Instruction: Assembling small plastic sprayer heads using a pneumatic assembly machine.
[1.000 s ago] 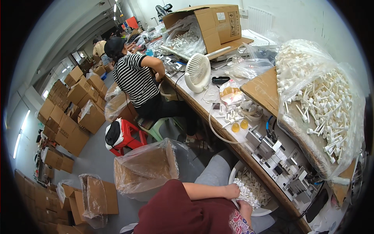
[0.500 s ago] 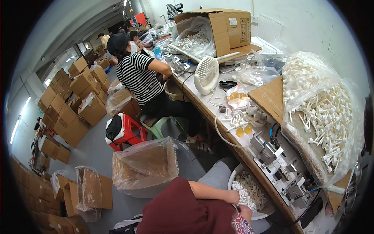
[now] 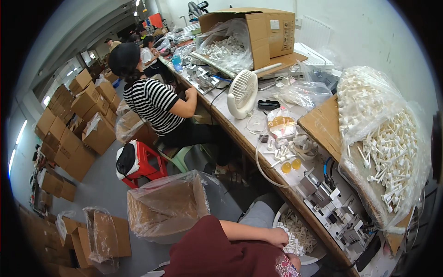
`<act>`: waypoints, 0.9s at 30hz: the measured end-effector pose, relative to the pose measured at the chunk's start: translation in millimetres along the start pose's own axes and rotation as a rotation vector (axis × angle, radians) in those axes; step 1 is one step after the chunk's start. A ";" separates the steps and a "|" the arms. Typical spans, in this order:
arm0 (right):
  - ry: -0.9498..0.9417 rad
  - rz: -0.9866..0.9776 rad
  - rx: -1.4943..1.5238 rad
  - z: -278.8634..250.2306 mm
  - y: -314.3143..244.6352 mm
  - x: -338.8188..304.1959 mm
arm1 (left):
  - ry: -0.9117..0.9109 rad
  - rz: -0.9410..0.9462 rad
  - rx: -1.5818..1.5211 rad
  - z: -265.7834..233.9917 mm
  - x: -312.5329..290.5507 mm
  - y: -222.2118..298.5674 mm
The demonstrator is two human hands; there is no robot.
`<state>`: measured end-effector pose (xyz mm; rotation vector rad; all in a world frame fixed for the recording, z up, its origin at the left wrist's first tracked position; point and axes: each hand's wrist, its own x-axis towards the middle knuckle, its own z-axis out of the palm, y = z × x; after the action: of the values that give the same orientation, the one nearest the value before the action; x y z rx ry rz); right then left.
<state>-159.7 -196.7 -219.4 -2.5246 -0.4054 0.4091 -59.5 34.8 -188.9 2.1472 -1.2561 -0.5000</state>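
Over a white basin (image 3: 319, 253) at my lap, my left hand (image 3: 278, 237) is closed, its fingers curled down and inward. Whatever it may hold is too small to make out. My right hand (image 3: 294, 261) is just below it at the near side of the basin, partly covered by a patterned sleeve, and its fingers are hidden. Small white plastic stemmed pieces (image 3: 302, 231) fill the basin between and beyond the hands. On the bench to the right stands a metal fixture (image 3: 318, 190) with clamps, and a second fixture (image 3: 353, 226) is nearer; neither hand touches them.
A large clear bag of white pieces (image 3: 392, 157) leans on cardboard at the right. The bench also bears a white fan (image 3: 243, 93) and two yellow discs (image 3: 286, 167). A bag-lined carton (image 3: 168, 205) sits on the floor at left. A co-worker (image 3: 154, 104) sits farther along the bench.
My left hand has shifted slightly and stays closed above the basin, near the right hand. The co-worker has leaned left, with an arm now bent at the bench edge. The view has shifted a little.
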 end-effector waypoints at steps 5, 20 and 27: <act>-0.024 -0.048 0.049 -23.8 -4.6 11.7 | 0.143 -0.006 -0.163 -46.3 -0.3 32.7; -0.039 -0.102 0.102 -50.4 -25.1 36.9 | 0.506 0.112 -0.295 -115.0 -17.3 76.3; -0.071 -0.131 0.128 -88.9 -52.8 42.3 | 0.626 0.177 -0.392 -137.9 -7.2 91.1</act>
<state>-99.1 -180.1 -127.1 -2.3490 -0.5512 0.4598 -41.6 48.5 -25.0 1.6522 -0.8883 0.0169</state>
